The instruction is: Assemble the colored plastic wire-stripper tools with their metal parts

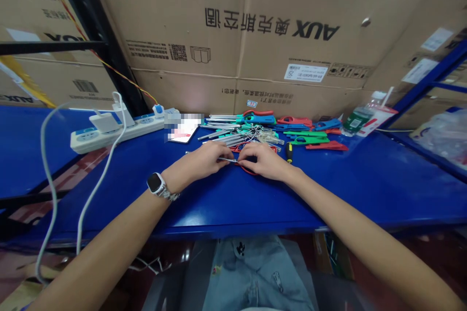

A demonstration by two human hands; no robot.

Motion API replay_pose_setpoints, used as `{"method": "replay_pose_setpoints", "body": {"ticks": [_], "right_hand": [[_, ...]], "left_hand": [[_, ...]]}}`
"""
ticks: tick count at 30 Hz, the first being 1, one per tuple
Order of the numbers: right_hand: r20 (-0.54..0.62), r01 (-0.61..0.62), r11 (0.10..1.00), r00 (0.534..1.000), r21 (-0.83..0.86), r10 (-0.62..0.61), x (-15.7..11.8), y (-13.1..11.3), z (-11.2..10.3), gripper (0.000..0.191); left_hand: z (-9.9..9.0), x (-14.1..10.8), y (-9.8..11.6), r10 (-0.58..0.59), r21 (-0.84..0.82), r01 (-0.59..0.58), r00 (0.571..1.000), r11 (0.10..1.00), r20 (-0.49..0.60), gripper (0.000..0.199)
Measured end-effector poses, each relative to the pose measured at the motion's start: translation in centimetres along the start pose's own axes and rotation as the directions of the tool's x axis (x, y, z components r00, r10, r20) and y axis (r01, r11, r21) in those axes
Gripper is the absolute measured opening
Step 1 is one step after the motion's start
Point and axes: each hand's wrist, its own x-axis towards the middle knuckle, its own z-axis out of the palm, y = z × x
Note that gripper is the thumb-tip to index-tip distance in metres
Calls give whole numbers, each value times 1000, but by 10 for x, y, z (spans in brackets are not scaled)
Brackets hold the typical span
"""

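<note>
My left hand (210, 159) is closed, thumb and fingers pinching a slim silvery metal tube (228, 159) just above the blue table. Facing it, my right hand (264, 160) is closed at the tube's other end, fingertips on a red lighter casing (248, 170) that partly shows beneath them. What exactly lies between the right fingertips is small and partly hidden. Just beyond both hands spreads a pile of long-nosed lighter parts: metal tubes (215, 133), thin wires and clear fuel tanks (268, 134).
Coloured casing halves (310, 139) lie right of the pile, beside a yellow-black screwdriver (289, 152). A bottle (355, 119) and a cup (377, 119) stand back right. Left are a phone (185, 129) and power strip (134, 129) with cables. Cardboard boxes (233, 34) wall the back.
</note>
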Motion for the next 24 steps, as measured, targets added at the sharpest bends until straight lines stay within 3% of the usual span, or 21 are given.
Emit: {"method": "replay_pose_setpoints", "body": {"ticks": [8,13,17,24], "right_hand": [[-69,-39,996,997,82,45,-2,2,9,12],[-116,-14,997,993,70,22,-5,1,14,13],[-159,-41,997,986,63,51,-8,-2,16,23],[-142,-88,983,984,160,111,-6,-3,15,29]], "left_hand": [[5,3,-2,45,-21,-45,999,999,0,16],[11,4,-3,39,-35,-41,998,999,-57,13],[12,4,-1,45,-55,-48,997,997,-56,11],[12,6,-2,88,-50,-92,993,994,-82,12]]}}
